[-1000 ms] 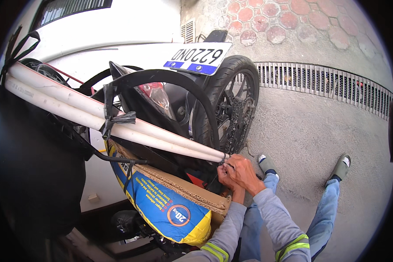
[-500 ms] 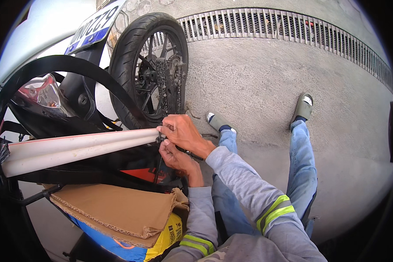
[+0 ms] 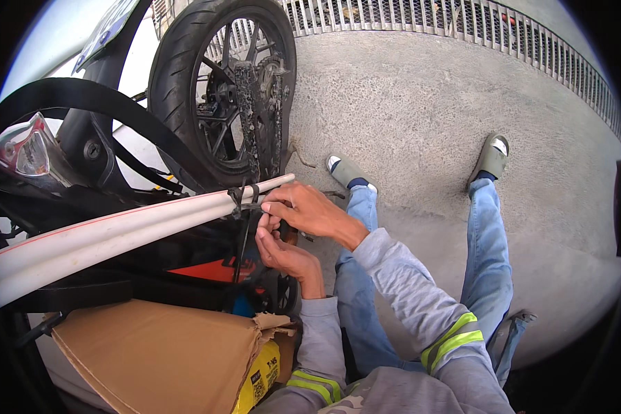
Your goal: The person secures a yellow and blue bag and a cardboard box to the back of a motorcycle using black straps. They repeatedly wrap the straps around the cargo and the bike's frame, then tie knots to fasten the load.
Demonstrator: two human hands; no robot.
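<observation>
A person's bare hands work at a black tie (image 3: 237, 200) wound around white pipes (image 3: 117, 231), close to the pipes' right-hand end. The right hand (image 3: 317, 212), just beside that end, pinches a loose strand of the tie between thumb and fingers. The left hand (image 3: 288, 257), on the near side of the pipes and just below the right, has its fingers curled inward; whether they grip a strand cannot be told.

The pipes, one marked with a thin red line, slant down to the left. Beyond them stand a black motorcycle wheel (image 3: 217, 103) and, farther left, a red-and-clear tail light (image 3: 31, 153). On the near side of the pipes lies a sheet of brown cardboard (image 3: 159, 352), a yellow bag (image 3: 262, 376) showing at its edge. To the right of the pipes, the person's green shoes (image 3: 490, 157) stand apart on concrete (image 3: 407, 117).
</observation>
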